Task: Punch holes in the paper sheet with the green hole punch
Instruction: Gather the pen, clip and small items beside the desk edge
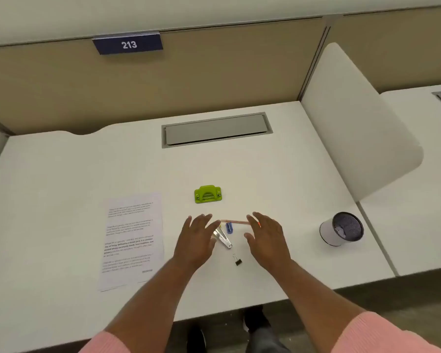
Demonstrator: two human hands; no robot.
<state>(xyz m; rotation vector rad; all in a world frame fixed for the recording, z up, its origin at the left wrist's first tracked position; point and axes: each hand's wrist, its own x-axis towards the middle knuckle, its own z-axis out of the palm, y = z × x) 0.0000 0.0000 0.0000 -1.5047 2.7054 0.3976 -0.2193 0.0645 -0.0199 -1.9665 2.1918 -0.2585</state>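
The green hole punch [208,194] sits on the white desk [61,169], a little beyond my fingertips. A printed paper sheet [131,240] lies flat to the left of it, near the front edge. My left hand [197,240] hovers palm down with fingers spread, just right of the sheet. My right hand [266,238] hovers the same way, further right. Both hands hold nothing and touch neither the punch nor the sheet.
Between my hands lie a silver stapler [223,238], a small blue item [229,227], an orange pen [236,221] and a black binder clip [237,260]. A white cup-shaped holder [340,231] stands at the right. A grey cable hatch [215,129] is set in the desk's back.
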